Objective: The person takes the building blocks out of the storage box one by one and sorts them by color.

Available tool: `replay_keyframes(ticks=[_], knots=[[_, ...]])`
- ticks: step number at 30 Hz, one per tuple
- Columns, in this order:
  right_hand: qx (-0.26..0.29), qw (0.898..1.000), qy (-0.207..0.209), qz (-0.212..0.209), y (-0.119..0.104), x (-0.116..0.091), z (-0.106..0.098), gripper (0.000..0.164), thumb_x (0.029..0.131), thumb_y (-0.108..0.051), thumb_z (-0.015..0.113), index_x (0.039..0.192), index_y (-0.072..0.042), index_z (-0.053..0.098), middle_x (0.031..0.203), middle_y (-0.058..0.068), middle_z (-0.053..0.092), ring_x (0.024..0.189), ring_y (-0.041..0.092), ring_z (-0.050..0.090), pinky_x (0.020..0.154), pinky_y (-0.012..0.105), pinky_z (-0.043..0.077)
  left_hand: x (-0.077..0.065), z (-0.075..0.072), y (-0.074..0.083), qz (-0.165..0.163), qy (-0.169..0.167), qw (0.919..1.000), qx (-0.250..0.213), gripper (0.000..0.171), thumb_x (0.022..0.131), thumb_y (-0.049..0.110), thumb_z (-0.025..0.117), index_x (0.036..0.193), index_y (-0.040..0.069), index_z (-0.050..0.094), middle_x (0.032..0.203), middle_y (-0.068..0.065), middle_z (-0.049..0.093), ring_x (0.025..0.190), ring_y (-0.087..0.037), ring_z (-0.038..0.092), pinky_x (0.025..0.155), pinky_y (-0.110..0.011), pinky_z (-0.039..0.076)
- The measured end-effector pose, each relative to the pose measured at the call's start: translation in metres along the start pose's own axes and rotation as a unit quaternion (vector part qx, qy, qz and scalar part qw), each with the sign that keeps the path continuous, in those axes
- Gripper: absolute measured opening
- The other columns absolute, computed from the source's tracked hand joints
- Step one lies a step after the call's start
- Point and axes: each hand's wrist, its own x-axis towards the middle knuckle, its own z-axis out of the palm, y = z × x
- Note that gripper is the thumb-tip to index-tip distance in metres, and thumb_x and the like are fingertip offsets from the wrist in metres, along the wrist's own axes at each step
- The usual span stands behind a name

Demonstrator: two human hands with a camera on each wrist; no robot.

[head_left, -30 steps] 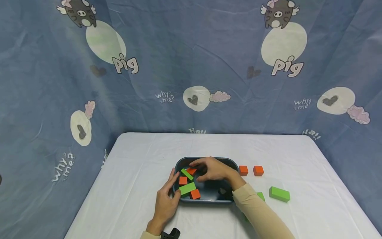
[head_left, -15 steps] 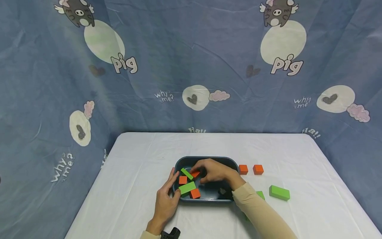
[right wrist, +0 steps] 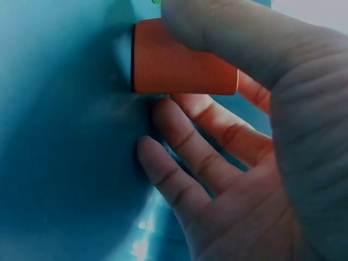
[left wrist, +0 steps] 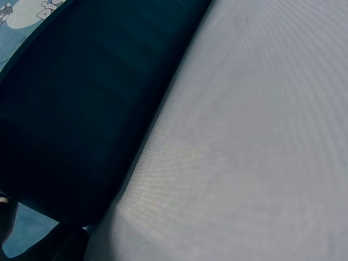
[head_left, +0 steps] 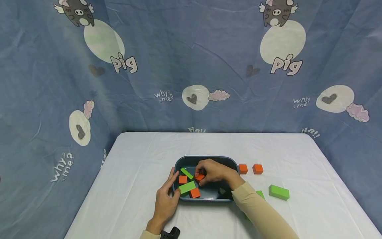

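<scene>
A dark blue tray (head_left: 209,201) sits on the white-covered table. My left hand (head_left: 165,202) rests against its left end, fingers straight along the outer wall and thumb at the near corner. Inside the tray, my right hand (head_left: 213,171) pinches an orange block (head_left: 200,178) between thumb and fingers; the right wrist view shows the thumb lying across this block (right wrist: 179,68). Left of it lie a slim green block (head_left: 187,174), another orange block (head_left: 183,179), a larger green block (head_left: 187,187) and an orange cube (head_left: 195,193). In the left wrist view, the tray's dark wall (left wrist: 92,109) fills the left side.
Right of the tray stand two orange cubes, one by its wall (head_left: 243,169) and one farther out (head_left: 258,169). A long green block (head_left: 279,192) lies nearer. The right sleeve (head_left: 262,212) partly covers another green block (head_left: 260,194). A patterned blue curtain (head_left: 191,66) hangs behind the table.
The orange block under my right hand has shifted right and nearer, away from the slim green block. My right fingers have drawn together on it. My left hand stays in place.
</scene>
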Motion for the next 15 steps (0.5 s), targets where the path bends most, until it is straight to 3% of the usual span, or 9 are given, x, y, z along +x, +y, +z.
replay_keyframes(ticks=[15], knots=[[-0.027, 0.999, 0.02, 0.019, -0.0012, -0.003, -0.0004, 0.03, 0.073, 0.003, 0.08, 0.095, -0.016, 0.074, 0.099, -0.006, 0.066, 0.084, 0.011, 0.057, 0.075, 0.024, 0.052, 0.0003, 0.0, 0.0011, -0.008, 0.0, 0.9999, 0.012, 0.066, 0.082, -0.01, 0.062, 0.146, 0.007, 0.057, 0.159, -0.011, 0.041, 0.144, -0.022, 0.039, 0.111, -0.017, 0.031]])
